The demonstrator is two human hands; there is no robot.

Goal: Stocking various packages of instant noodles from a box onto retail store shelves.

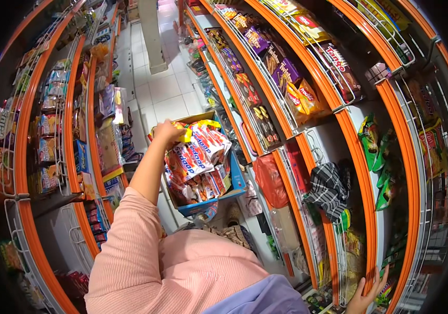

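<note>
My left hand (167, 133) reaches into an open cardboard box (237, 184) on the floor before me. Its fingers are closed on a yellow packet (185, 135) at the box's far left side. White and red Sedaap noodle packets (198, 155) fill the box in a loose pile. At the lower right, my right hand (368, 292) has its fingers spread against the orange shelf edge (372, 251). Dark green packets (394, 255) lie on the shelf just beyond those fingertips. Part of this hand is cut off by the picture's rim.
Shelves with orange edges and wire guards flank a narrow tiled aisle (163, 84). A square pillar (153, 39) rises farther along it. At right are Tango wafers (337, 66), a black checked cloth (328, 190) and a red plastic bag (271, 180). Snack packs (49, 153) line the left shelves.
</note>
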